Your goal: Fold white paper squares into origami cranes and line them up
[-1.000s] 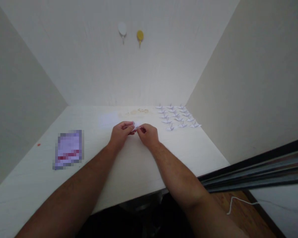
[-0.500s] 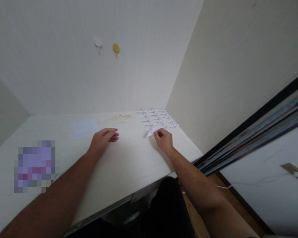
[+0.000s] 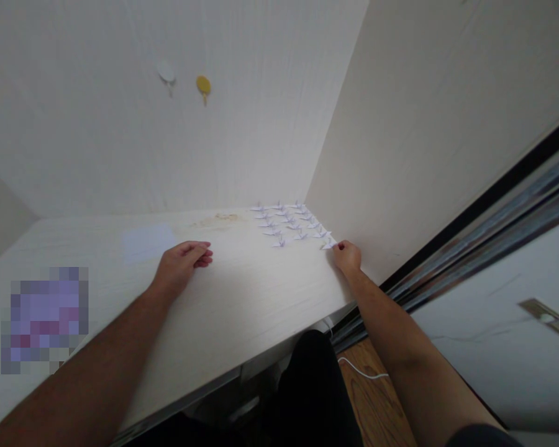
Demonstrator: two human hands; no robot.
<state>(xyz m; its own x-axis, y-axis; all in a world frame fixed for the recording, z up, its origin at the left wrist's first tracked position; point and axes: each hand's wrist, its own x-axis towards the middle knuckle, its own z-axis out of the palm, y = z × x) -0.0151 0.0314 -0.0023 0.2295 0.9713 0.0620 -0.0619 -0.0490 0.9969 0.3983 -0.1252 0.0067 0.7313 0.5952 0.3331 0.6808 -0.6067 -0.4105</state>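
Note:
My right hand (image 3: 348, 258) is at the right side of the white table, its fingertips pinched on a white folded paper crane (image 3: 328, 246). This crane is at the near right corner of a group of similar paper cranes (image 3: 289, 220) standing in rows. Whether it rests on the tabletop or is slightly raised, I cannot tell. My left hand (image 3: 181, 264) hovers low over the middle of the table, fingers curled together and the thumb laid against them. Nothing shows in it. Beyond and left of it lies a sheet of white paper (image 3: 149, 242).
A blurred-out purplish object (image 3: 46, 316) lies on the left of the table (image 3: 228, 316). Walls rise behind and to the right, with a white hook (image 3: 166, 73) and a yellow hook (image 3: 204, 85) on the back one. A white cable (image 3: 361, 371) runs along the floor.
My right hand has moved right with a paper crane, away from the near left crane to the near right corner of the group. The left hand keeps its curled pose. The view has shifted slightly right.

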